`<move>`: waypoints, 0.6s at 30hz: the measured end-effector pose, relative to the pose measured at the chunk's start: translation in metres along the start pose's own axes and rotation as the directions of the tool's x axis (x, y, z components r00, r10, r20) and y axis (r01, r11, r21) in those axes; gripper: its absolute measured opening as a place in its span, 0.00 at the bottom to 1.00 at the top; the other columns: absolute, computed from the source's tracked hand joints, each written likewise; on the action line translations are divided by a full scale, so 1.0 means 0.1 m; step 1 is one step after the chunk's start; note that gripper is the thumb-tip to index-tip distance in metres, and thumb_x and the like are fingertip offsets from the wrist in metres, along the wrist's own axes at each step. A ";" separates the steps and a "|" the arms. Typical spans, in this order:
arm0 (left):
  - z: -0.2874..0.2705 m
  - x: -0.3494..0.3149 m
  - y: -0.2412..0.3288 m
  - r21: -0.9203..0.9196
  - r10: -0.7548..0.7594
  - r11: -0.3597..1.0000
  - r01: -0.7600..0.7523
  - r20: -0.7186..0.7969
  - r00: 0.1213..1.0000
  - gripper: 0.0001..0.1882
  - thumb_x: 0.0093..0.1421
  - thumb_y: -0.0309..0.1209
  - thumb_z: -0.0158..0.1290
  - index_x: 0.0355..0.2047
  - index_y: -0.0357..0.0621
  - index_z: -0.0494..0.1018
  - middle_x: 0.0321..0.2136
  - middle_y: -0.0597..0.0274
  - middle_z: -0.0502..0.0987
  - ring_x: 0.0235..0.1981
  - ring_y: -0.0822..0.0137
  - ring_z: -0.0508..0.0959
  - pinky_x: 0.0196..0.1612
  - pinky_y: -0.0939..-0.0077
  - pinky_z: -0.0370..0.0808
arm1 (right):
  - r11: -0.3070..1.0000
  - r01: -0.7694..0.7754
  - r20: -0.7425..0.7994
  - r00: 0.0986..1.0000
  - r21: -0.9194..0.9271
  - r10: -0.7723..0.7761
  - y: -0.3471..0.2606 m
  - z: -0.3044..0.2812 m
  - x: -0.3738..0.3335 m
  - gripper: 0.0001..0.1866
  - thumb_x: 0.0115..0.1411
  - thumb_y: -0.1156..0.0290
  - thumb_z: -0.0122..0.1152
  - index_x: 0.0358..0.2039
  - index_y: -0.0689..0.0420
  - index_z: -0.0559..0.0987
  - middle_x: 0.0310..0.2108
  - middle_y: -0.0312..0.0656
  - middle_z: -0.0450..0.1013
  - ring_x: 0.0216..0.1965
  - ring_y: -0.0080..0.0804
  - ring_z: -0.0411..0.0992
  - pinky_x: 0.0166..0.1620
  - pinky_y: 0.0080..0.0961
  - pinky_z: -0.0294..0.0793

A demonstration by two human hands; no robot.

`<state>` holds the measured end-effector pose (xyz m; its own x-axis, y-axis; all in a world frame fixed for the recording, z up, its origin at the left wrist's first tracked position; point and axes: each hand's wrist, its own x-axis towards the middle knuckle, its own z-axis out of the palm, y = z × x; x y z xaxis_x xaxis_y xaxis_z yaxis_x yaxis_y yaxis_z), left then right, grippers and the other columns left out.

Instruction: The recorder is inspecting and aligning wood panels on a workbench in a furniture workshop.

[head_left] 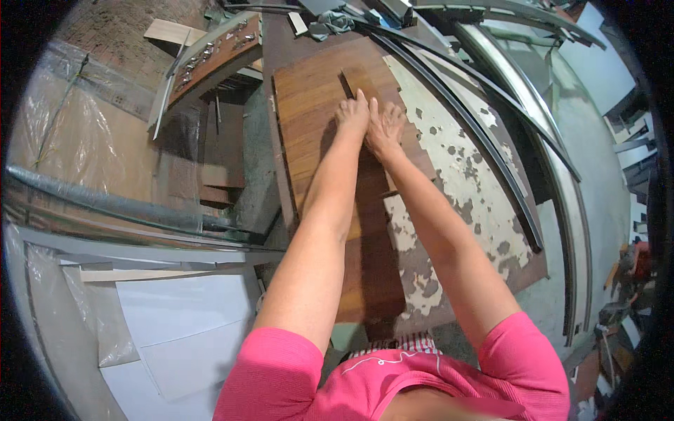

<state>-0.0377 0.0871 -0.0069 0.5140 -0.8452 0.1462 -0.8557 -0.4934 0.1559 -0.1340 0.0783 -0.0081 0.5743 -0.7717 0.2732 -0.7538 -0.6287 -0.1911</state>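
Both my arms stretch forward over a brown wood-grain sheet point(316, 88) on the worktable. A small flat wooden block point(359, 78) of similar brown lies on this sheet, raised a little above its surface. My left hand point(350, 116) is closed at the block's near side, its fingers curled and its thumb pointing forward. Close beside it, my right hand point(385, 128) bears on the block's right part, fingers bent and thumb next to the left one. The hands cover the near end of the block. Right of the sheet's jagged edge, the cream-coloured surface point(456, 165) is patchy and flaking.
Long dark metal strips point(463, 116) run along the table's right side. A grey cloth point(331, 24) lies at the far edge. Farther left stands a wooden board with small metal parts point(217, 52). White sheets point(189, 330) lie at the lower left, below plastic-wrapped panels point(105, 133).
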 end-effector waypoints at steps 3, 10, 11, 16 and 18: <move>-0.09 -0.66 0.04 -0.018 0.029 0.999 -0.029 -0.018 0.999 0.23 0.59 0.38 0.38 0.53 0.40 0.60 0.37 0.45 0.73 0.41 0.50 0.71 0.41 0.56 0.69 | 1.000 0.000 -0.124 0.992 -0.014 -0.001 -0.07 -0.10 -0.66 0.26 0.54 0.64 0.48 0.54 0.53 0.60 0.44 0.50 0.62 0.45 0.43 0.60 0.44 0.39 0.57; -0.39 -2.31 0.15 -0.117 0.034 0.993 -0.030 0.032 0.999 0.26 0.60 0.39 0.39 0.55 0.38 0.56 0.40 0.42 0.70 0.44 0.48 0.68 0.44 0.55 0.66 | 1.000 -0.023 0.034 0.999 -0.008 0.023 -0.27 -0.62 -2.18 0.30 0.51 0.63 0.51 0.55 0.55 0.59 0.43 0.52 0.62 0.43 0.45 0.60 0.43 0.40 0.57; -0.44 -2.50 0.11 -0.102 0.039 0.994 -0.036 0.029 0.999 0.26 0.60 0.39 0.39 0.55 0.36 0.56 0.40 0.43 0.70 0.44 0.49 0.68 0.44 0.56 0.67 | 1.000 -0.020 0.101 0.995 0.011 0.019 -0.34 -0.67 -2.35 0.30 0.51 0.64 0.51 0.55 0.56 0.59 0.42 0.52 0.62 0.43 0.45 0.60 0.43 0.40 0.57; -0.69 -3.29 0.12 -0.106 0.048 0.994 -0.042 0.060 0.997 0.25 0.57 0.33 0.41 0.53 0.32 0.57 0.38 0.49 0.69 0.42 0.53 0.67 0.42 0.59 0.68 | 1.000 0.006 0.143 0.990 0.016 -0.009 -0.46 -1.05 -3.11 0.32 0.49 0.65 0.53 0.56 0.57 0.59 0.41 0.51 0.61 0.43 0.46 0.60 0.44 0.41 0.57; -0.72 -3.48 0.10 -0.145 0.045 0.989 -0.034 0.072 0.996 0.25 0.58 0.33 0.41 0.53 0.32 0.56 0.38 0.48 0.69 0.42 0.53 0.67 0.41 0.60 0.68 | 0.995 0.068 0.075 0.994 0.074 -0.073 -0.45 -1.07 -3.34 0.33 0.49 0.64 0.54 0.56 0.57 0.59 0.41 0.51 0.61 0.42 0.47 0.60 0.43 0.41 0.57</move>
<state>-0.2212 0.3912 0.0139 0.4696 -0.8791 0.0820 -0.8549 -0.4296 0.2909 -0.3260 0.3751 0.0106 0.6505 -0.7285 0.2148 -0.6874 -0.6850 -0.2414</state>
